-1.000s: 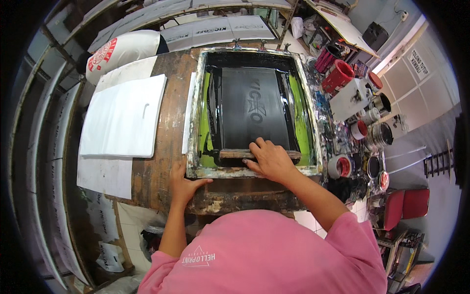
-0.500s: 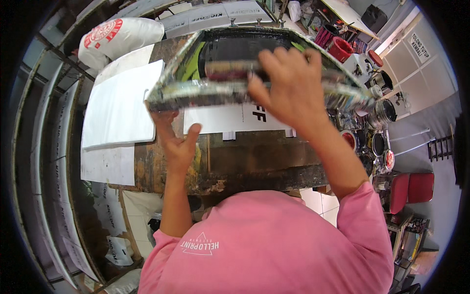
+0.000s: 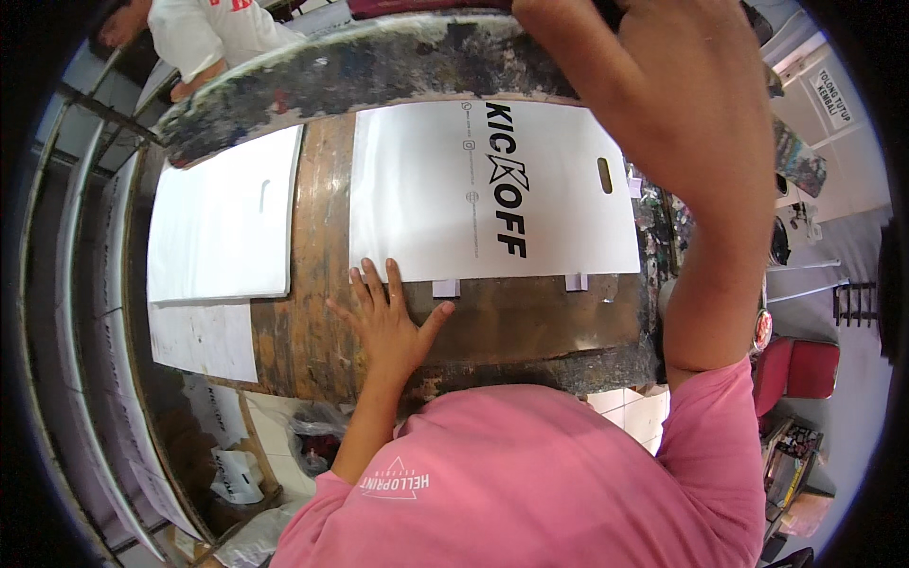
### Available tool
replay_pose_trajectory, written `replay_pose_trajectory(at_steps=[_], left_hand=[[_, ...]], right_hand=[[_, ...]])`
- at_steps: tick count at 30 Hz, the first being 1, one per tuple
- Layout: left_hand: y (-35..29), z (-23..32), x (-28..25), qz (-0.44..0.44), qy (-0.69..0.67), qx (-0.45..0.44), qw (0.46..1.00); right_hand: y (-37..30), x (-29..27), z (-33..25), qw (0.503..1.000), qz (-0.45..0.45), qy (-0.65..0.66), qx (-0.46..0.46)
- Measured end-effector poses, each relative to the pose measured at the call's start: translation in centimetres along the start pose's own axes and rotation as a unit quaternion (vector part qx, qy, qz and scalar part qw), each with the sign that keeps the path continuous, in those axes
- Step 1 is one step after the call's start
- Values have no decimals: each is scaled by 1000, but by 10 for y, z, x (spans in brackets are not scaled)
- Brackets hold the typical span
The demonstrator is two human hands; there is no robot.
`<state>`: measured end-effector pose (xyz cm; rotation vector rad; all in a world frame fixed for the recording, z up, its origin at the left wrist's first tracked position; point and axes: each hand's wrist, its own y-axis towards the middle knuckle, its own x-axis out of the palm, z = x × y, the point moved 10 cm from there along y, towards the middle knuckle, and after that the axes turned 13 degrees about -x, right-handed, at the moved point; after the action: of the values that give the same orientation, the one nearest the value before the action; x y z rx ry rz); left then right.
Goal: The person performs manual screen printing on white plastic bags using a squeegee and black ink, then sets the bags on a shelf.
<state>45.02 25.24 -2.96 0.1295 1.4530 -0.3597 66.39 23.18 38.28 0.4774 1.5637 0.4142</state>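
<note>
A white flat bag (image 3: 417, 189) with black print and an oval handle hole lies on the stained wooden table (image 3: 322, 218). My left hand (image 3: 383, 308) is open, fingers spread, its fingertips on the bag's near left edge. Above the bag's far side, a paint-stained screen printing frame (image 3: 379, 71) is raised, its near bar across the top of the view. My right hand (image 3: 653, 66) is up at this bar and appears to grip it; the upper edge cuts off part of its fingers. A dark red strip (image 3: 417, 8) shows just beyond the bar.
A stack of blank white bags (image 3: 222, 218) lies at the table's left. Small pale tabs (image 3: 446, 288) sit along the printed bag's near edge. Metal racks (image 3: 80, 284) stand far left. A person in a white shirt (image 3: 222, 38) is at the back left. A red chair (image 3: 800, 369) stands right.
The frame has swung up and away, uncovering the printed bag. My right hand has risen with it. My left hand has left the frame's near left corner and come down on the bag's edge.
</note>
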Motion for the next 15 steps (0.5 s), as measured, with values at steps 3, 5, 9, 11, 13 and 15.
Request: replay_pose_trajectory(at_steps=[3, 5, 9, 11, 13, 15], left_hand=[[3, 4, -2, -30, -11, 2, 999], [3, 3, -1, -7, -3, -9, 1000], [-3, 1, -2, 44, 17, -26, 999], [-4, 2, -4, 34, 8, -15, 999], [0, 1, -7, 26, -1, -4, 1000], [-1, 3, -5, 21, -19, 5, 1000]], right_hand=[[0, 3, 6, 999, 16, -4, -31], [1, 3, 8, 999, 25, -3, -43], [2, 3, 14, 997, 43, -8, -61], [1, 1, 15, 996, 55, -10, -69], [-1, -1, 14, 994, 72, -14, -76], [-3, -2, 12, 992, 87, -20, -85]])
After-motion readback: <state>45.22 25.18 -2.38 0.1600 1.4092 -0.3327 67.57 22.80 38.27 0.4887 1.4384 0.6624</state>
